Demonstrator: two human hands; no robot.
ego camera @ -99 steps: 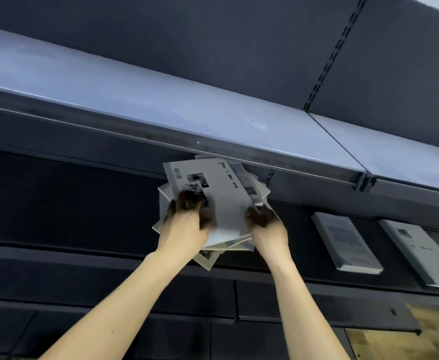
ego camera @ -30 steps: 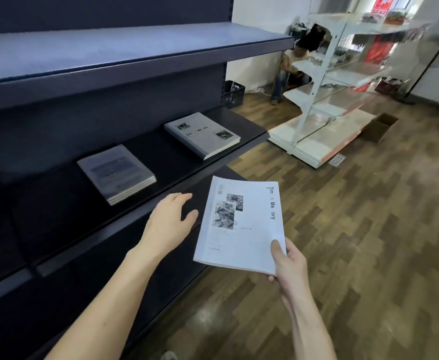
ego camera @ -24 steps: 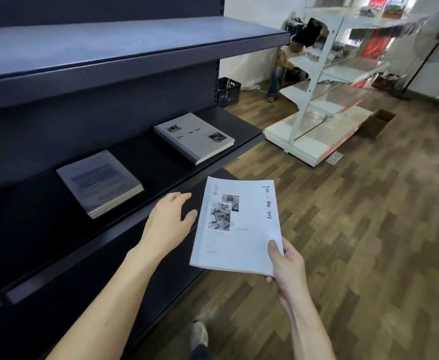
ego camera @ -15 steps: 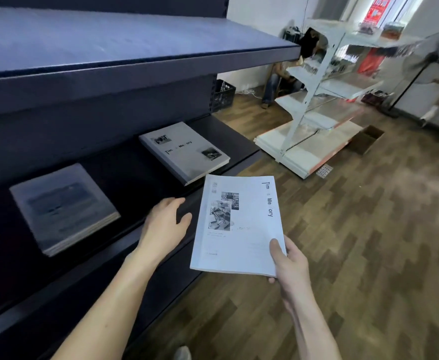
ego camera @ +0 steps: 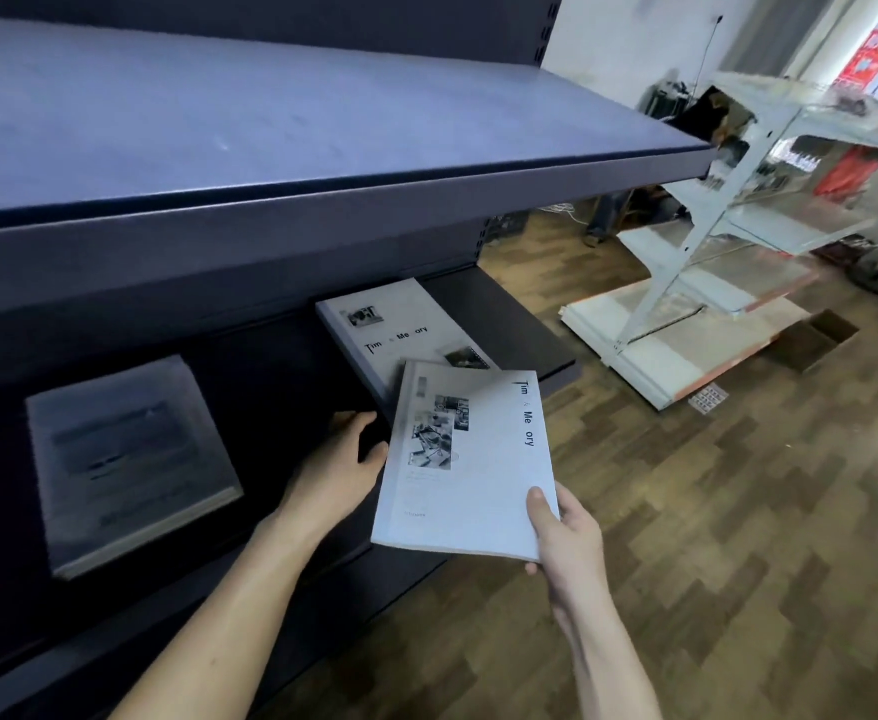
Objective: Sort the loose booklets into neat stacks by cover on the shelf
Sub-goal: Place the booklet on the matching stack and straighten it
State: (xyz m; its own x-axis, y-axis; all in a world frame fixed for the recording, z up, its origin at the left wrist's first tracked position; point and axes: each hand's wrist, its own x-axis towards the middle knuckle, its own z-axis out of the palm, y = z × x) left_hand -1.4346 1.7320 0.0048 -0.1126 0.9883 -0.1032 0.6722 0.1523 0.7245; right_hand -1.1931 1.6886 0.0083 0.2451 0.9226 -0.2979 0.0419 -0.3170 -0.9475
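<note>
a white booklet is held in the air at the lower shelf's front edge, pinched at its near right corner by the right hand, thumb on the cover. its far end overlaps a matching stack on that shelf. the left hand is kept relaxed and loosely spread beside the booklet, nothing gripped. a grey stack is seen further left.
</note>
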